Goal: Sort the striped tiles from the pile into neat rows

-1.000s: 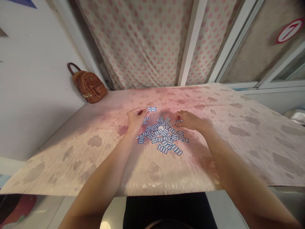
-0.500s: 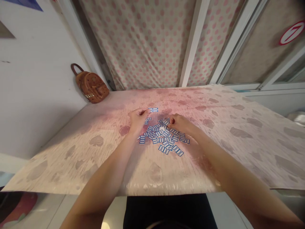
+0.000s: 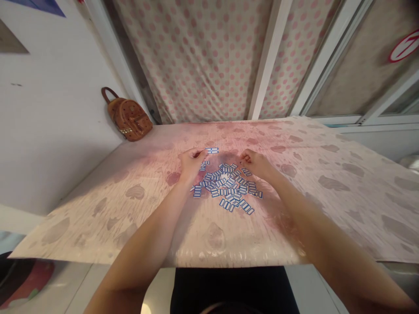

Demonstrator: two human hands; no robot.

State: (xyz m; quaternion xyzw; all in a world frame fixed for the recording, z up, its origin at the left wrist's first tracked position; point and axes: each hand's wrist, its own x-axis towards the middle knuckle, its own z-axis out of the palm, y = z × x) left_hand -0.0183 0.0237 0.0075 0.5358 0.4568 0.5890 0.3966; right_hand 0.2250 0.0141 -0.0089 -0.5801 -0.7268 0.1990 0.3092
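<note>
A loose heap of small white cards with blue borders (image 3: pixel 225 192) lies on the table, some joined in short rows. My left hand (image 3: pixel 190 161) is closed at the upper left of the heap, its thumb and index finger at a small blue-and-white card group (image 3: pixel 212 150). Beneath that hand, a few more cards (image 3: pixel 205 163) show partly. Just above the heap's upper right edge, my right hand (image 3: pixel 255 163) is closed in a pinch. A tiny dark spot shows at its fingertips, too small to name. One card row (image 3: pixel 246 172) lies just below this hand.
A patterned tablecloth (image 3: pixel 131 218) covers the table. At its far left corner a brown mini backpack (image 3: pixel 131 120) leans against the white wall (image 3: pixel 59 122). A dotted curtain (image 3: pixel 203 61) and white-framed sliding panels stand behind the table.
My right hand has lifted off the heap and moved up and right, uncovering cards there. The left hand stays by the card group. The view has shifted slightly.
</note>
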